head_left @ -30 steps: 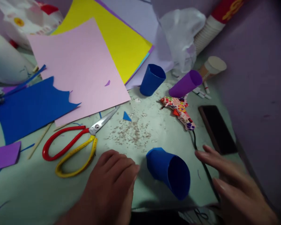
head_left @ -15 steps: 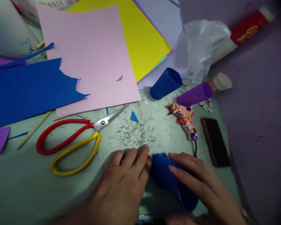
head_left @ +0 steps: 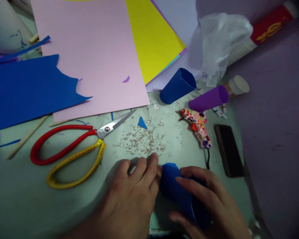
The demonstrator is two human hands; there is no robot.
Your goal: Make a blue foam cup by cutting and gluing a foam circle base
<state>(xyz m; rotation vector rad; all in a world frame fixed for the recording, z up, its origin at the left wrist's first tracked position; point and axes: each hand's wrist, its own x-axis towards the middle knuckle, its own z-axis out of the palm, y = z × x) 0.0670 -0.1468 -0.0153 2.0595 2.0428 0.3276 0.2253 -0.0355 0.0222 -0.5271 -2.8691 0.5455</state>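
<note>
A blue paper tube (head_left: pixel 175 187) lies on the table near its front edge, its wide open end toward me. My right hand (head_left: pixel 209 199) is around it, fingers on top and thumb at the near side. My left hand (head_left: pixel 136 192) rests palm down at the tube's left, fingers bent and close together, their tips beside its far end; whether anything is beneath them is hidden. Scissors (head_left: pixel 107 129) with red and yellow handles lie spread to the left. Beyond the hands is a small blue paper triangle (head_left: pixel 142 122).
Farther back stand another blue tube (head_left: pixel 173 89) and a purple tube (head_left: pixel 206 99), both leaning. A patterned glue gun (head_left: pixel 198 127) and a phone (head_left: pixel 229 151) lie at right. Pink paper (head_left: pixel 94 59), yellow paper (head_left: pixel 154 43) and cut blue paper (head_left: pixel 32 89) cover the back left.
The view has shifted slightly. My right thumb has come up into view against the near side of the tube, and the right hand has moved a little left over it.
</note>
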